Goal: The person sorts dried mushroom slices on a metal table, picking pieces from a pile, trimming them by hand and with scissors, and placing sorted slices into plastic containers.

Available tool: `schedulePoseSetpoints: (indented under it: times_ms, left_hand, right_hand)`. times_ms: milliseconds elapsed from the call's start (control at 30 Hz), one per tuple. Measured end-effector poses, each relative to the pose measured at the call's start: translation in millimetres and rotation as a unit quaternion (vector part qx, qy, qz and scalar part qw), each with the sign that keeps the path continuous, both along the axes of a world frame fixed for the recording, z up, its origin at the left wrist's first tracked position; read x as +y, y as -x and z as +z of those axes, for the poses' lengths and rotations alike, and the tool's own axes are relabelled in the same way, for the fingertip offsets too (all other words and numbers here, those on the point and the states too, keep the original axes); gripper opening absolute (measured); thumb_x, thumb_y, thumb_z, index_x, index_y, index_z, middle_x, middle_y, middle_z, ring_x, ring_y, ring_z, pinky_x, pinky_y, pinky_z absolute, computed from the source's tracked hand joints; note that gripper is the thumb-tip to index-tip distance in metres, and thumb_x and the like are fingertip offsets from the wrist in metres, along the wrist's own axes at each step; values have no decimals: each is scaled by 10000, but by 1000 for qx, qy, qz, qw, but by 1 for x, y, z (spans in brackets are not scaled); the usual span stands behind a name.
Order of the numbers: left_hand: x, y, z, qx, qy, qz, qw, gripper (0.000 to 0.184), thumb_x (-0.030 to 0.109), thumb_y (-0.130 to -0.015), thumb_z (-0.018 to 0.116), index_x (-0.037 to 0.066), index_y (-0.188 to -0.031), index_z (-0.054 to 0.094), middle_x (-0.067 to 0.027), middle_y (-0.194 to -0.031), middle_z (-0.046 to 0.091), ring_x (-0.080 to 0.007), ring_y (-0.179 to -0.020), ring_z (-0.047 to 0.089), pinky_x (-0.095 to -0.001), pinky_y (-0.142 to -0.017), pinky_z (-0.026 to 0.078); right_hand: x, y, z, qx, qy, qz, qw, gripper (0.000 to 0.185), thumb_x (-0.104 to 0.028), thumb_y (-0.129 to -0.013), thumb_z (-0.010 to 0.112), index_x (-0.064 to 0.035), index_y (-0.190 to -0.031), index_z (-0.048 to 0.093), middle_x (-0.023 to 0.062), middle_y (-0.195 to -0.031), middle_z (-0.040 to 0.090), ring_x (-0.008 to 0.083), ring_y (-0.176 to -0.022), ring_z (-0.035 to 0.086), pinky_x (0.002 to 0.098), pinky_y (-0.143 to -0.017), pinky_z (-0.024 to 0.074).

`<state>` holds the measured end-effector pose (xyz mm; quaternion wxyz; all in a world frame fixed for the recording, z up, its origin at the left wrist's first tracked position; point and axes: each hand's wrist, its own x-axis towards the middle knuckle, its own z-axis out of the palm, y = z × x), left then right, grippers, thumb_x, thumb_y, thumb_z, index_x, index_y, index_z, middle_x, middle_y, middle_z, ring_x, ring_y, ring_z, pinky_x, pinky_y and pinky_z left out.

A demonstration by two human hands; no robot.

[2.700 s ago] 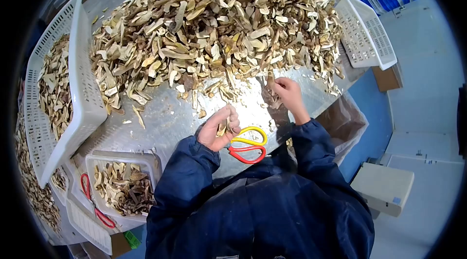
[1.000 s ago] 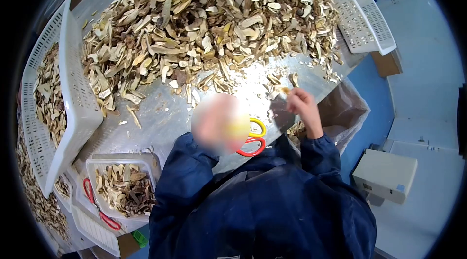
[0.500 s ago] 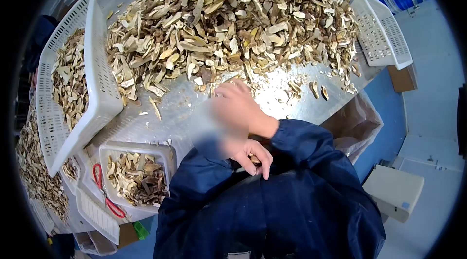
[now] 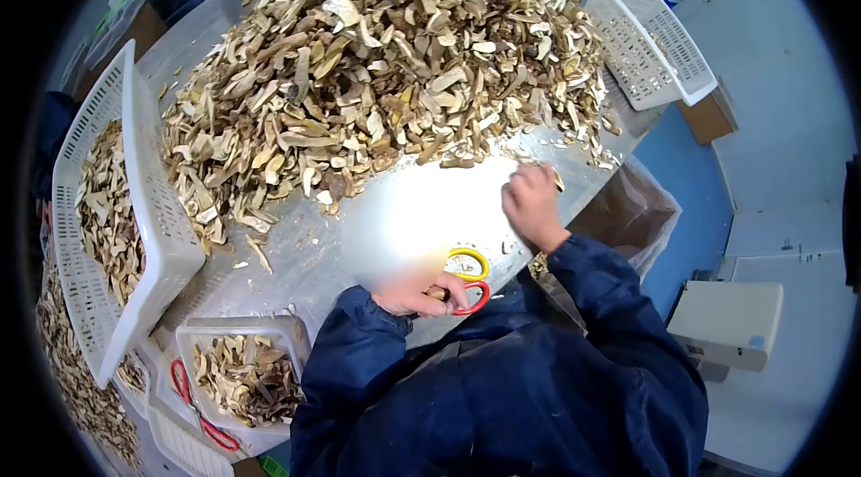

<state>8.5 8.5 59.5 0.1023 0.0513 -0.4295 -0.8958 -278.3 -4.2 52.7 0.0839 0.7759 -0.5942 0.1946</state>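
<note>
A large heap of dried mushroom slices [image 4: 386, 56] covers the back of the metal table. My left hand [image 4: 420, 293] is curled near the table's front edge, around a small mushroom piece, beside scissors with yellow and red handles [image 4: 468, 264]. A pale blur hides the area just above this hand. To the right, my right hand [image 4: 534, 206] rests low over the table with bent fingers. A slice lies by its fingertips; whether the fingers hold anything is hidden.
A white basket of slices [image 4: 166, 235] stands at the left, another basket [image 4: 641, 47] at the back right. A clear tub [image 4: 291, 331] with slices and red-handled scissors [image 4: 199, 410] are at the lower left. A lined bin [image 4: 659, 217] stands beyond the right edge.
My right hand has moved from above my left hand out to the right. The yellow and red handles show again beside my left hand. The whole view has shifted.
</note>
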Motion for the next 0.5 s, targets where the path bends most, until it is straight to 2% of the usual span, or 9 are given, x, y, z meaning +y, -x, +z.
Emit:
schedulePoseSetpoints:
  times_ms: [33, 100, 133, 167, 267, 367, 400, 467, 500]
  left_hand:
    - [1, 0, -1, -39, -84, 17, 996, 202, -15, -745, 589, -5, -944, 620, -45, -780, 527, -105, -678, 466, -198, -515, 346]
    - [0, 2, -10, 2, -203, 91, 975, 217, -4, -757, 580, 9, -973, 592, -37, -767, 502, -95, -647, 440, -183, -488, 323]
    - [0, 4, -17, 21, -260, 126, 957, 224, 2, -763, 575, 16, -987, 578, -32, -760, 489, -91, -632, 427, -175, -474, 312]
    - [2, 11, -34, 94, -287, 181, 936, 236, 48, -814, 570, 42, -1046, 528, -13, -778, 452, -84, -635, 404, -169, -475, 316]
    - [1, 18, -27, 1, -301, 374, 877, 235, 101, -874, 560, 76, -1103, 512, -1, -826, 438, -83, -685, 414, -167, -484, 340]
    - [-4, 14, -39, 98, -391, 370, 837, 226, 127, -925, 520, 110, -1150, 501, -3, -874, 462, -95, -744, 431, -172, -501, 364]
    - [-6, 13, -33, 133, -434, 362, 814, 227, 123, -929, 515, 113, -1155, 501, -6, -877, 467, -99, -748, 435, -175, -505, 368]
    - [-7, 12, -34, 140, -437, 365, 810, 230, 122, -928, 514, 116, -1157, 500, -8, -882, 475, -106, -752, 440, -182, -513, 376]
    - [-7, 11, -35, 144, -439, 367, 807, 231, 122, -928, 514, 117, -1159, 499, -10, -885, 479, -109, -753, 443, -185, -517, 381]
  right_hand:
    - [11, 25, -2, -3, 13, -46, 999, 108, -135, -747, 623, -73, -785, 543, 103, -906, 545, 294, -936, 523, 513, -976, 310]
    - [35, 75, -8, 16, -3, -171, 985, 124, -160, -774, 607, -56, -777, 540, 122, -914, 556, 322, -905, 516, 518, -973, 309]
    - [45, 98, -6, 43, 9, -191, 981, 135, -165, -774, 607, -53, -759, 533, 121, -890, 557, 324, -912, 515, 513, -972, 315]
    - [53, 114, -4, 37, 7, -242, 970, 146, -172, -773, 613, -53, -751, 532, 116, -861, 559, 316, -918, 516, 512, -958, 326]
    - [57, 130, 10, -3, 40, -282, 959, 144, -169, -789, 618, -28, -797, 593, 118, -906, 587, 304, -938, 539, 453, -915, 376]
    - [22, 104, 26, -150, 49, -222, 962, 130, -136, -799, 608, -20, -856, 622, 123, -934, 606, 313, -914, 563, 392, -839, 432]
    - [5, 88, 36, -175, 40, -175, 968, 136, -111, -801, 600, -26, -902, 631, 130, -925, 621, 315, -879, 590, 359, -772, 466]
    - [-28, 52, 48, -229, 37, -85, 969, 163, -64, -805, 588, -6, -950, 636, 128, -937, 640, 257, -883, 620, 320, -778, 469]
    - [-45, 32, 59, -258, 15, -28, 966, 194, -42, -800, 569, 0, -978, 634, 138, -960, 642, 267, -908, 617, 326, -796, 476]
